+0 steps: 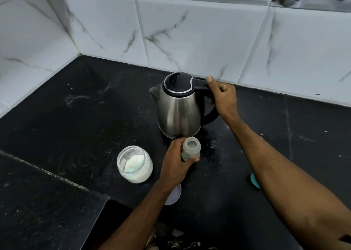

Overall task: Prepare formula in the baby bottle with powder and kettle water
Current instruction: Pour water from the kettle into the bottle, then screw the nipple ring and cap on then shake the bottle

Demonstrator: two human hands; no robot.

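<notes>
A small translucent baby bottle (191, 148) stands uncapped on the black counter, with white powder visible inside. My left hand (175, 163) grips its body from the left. Behind it stands a steel kettle (179, 107) with a black lid, spout pointing left. My right hand (223, 96) is curled round the kettle's black handle, thumb on top. An open glass jar of white powder (134, 163) sits left of the bottle.
A pale round lid (174, 193) lies under my left forearm. A teal object (254, 180) peeks out beside my right forearm. White marble tiles wall the counter (76, 117) at back and left. A step edge runs across the lower left.
</notes>
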